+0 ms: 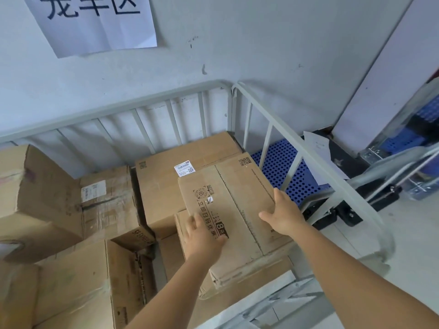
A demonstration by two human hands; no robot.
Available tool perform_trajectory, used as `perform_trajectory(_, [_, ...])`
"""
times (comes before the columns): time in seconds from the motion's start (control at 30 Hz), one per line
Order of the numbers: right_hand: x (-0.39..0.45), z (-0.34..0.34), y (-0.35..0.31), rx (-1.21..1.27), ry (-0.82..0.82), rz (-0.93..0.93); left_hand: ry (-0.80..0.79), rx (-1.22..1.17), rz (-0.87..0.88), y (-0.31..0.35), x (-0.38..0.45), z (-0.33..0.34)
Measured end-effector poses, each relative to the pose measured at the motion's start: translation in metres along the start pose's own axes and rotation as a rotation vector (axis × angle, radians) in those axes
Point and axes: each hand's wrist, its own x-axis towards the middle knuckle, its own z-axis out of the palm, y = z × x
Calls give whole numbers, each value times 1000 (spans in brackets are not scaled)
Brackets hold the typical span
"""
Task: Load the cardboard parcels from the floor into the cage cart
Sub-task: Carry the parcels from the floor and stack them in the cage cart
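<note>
- Two bare hands rest on one cardboard parcel (228,210) in the head view, the only view there is.
- The left hand (202,236) lies flat on the parcel's top face, fingers fairly straight and spread over the black printed strip near the left edge.
- The right hand (282,214) is at the parcel's right edge, thumb lying on the top face and fingers bent over the side; how far they wrap round it cannot be seen.
- This parcel sits inside the cage cart (294,148), in its right-hand part, tilted and lying on top of another box (237,283) beneath it.
- Just behind it, touching or nearly so, lies a larger flat carton (166,184) with a small white barcode label (184,167).
- Further left inside the cart are a taped box (107,205) with a white label, a big box (35,193) leaning at the far left, and a tall carton (76,288) in the near left corner.
- Beyond the cart's right rail lies a blue perforated pallet (278,160).
- On the grey wall (261,43) behind hangs a white paper sign (95,22) with large dark characters.
</note>
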Motion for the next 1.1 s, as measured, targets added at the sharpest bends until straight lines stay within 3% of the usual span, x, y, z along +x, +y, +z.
perform_trajectory(0.23, [-90,-3,-11,-127,166,13,-93,296,414,13,-39,-24])
perform_trajectory(0.63, [-308,27,17,-67,548,343,-267,519,1050,20,-175,-32])
perform_trajectory(1.1, [-536,165,108,176,606,912,-562,789,1578,-39,-372,77])
